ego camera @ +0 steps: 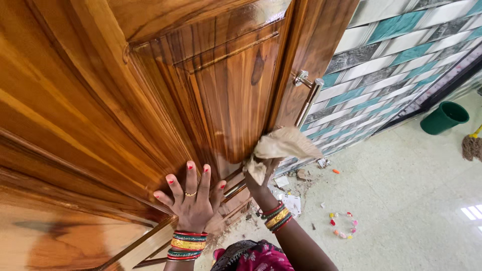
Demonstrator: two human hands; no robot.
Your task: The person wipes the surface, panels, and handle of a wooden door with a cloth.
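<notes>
Bracing against the glossy, reddish-brown panelled wooden door, the left hand lies flat with its fingers spread wide and grasps nothing; the open palm pressed to the lower panel looks like a way of steadying the leaf so it does not swing under pressure from the other side. A gold ring sits on one finger, and a stack of red, green and gold bangles circles that wrist.

The right hand is clenched around a crumpled beige cloth, bunched up so a thick pad of it meets the wood. The cloth is raised against the door's edge stile, just below the long brushed-metal bar handle, which stands out from the door on a round mount. Holding the rag in a wad rather than spread out probably gives a firmer grip for rubbing the polished surface, though whether it is pressing hard cannot be told.

Beyond the door's edge runs a wall of grey, white and teal tiles. On the pale speckled floor near the threshold lie scraps of paper and dust, a small ring of coloured beads, and farther off a dark green plastic bucket with a broom head beside it.
</notes>
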